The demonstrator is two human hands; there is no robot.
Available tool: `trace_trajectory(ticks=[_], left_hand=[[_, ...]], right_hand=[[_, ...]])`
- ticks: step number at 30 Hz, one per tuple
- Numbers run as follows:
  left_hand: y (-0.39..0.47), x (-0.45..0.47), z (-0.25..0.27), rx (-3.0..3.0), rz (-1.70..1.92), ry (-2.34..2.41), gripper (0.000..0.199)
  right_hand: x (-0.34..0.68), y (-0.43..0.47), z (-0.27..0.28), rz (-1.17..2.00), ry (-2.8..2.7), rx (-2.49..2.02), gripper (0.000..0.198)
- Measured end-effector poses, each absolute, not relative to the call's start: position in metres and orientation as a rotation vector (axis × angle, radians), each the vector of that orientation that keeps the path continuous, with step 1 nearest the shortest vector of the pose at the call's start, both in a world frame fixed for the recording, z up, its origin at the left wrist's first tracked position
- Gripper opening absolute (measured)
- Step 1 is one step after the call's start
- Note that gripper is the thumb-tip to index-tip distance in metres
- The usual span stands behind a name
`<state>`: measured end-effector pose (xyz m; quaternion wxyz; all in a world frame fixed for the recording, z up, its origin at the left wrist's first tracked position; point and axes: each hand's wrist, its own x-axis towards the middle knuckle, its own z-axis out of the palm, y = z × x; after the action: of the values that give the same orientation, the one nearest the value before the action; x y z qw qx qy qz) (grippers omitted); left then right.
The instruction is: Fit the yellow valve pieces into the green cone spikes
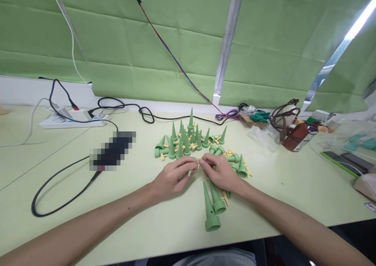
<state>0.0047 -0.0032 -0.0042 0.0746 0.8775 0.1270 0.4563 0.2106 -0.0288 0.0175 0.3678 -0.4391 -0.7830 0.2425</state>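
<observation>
Near the centre of the frame, the left hand (174, 177) curls its fingers around a mostly hidden green plastic cone (190, 172) whose long axis I cannot tell. Beside it, the right hand (219, 170), fingers drawn together, pinches a small pale-yellow plastic piece (199, 164) between both hands, neither clearly nearer, over the tabletop (141, 227).

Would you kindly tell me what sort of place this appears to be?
Probably an indoor workroom or workshop, judging by the many green cones, small yellow pieces and power strip on one pale table.
</observation>
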Motion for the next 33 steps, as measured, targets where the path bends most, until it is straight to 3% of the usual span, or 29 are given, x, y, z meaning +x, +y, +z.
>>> trace_trajectory(ticks=[25, 33], left_hand=[[-0.0061, 0.0069, -0.0015, 2.614, 1.359, 0.351, 0.035], [-0.0086, 0.0054, -0.0033, 2.593, 1.321, 0.539, 0.035]], right_hand=[[0.2096, -0.0262, 0.0168, 0.732, -1.971, -1.106, 0.030], [0.2086, -0.0296, 0.0165, 0.745, -1.898, -1.068, 0.029]])
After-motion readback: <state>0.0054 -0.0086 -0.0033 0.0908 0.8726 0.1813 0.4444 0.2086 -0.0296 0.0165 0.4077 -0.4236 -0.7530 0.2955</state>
